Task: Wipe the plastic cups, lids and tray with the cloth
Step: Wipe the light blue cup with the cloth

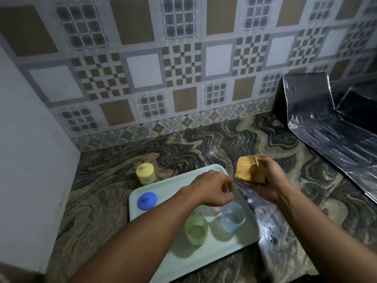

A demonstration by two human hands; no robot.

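- Currently the right grip (269, 180), centre-right of frame, is curled round a bunched yellow-brown cloth (247, 169), held above the counter (214, 144) just off the tray's upper-right corner.
- Left grip (212, 188) hovers over the tray (163, 186), fingers curled. Cannot tell whether they pinch anything, as the area between the hands is blurred.
- On the tray: blue lid (147, 200) near the left edge; green cup (196, 229) and blue cup (232, 216) upright, side by side, lower centre; pink item (217, 208) mostly hidden under the left grip.
- Yellow container (145, 173) stands on the counter just beyond the tray's upper-left edge.
- Shiny crinkled sheet (326, 135) lies at right of frame.
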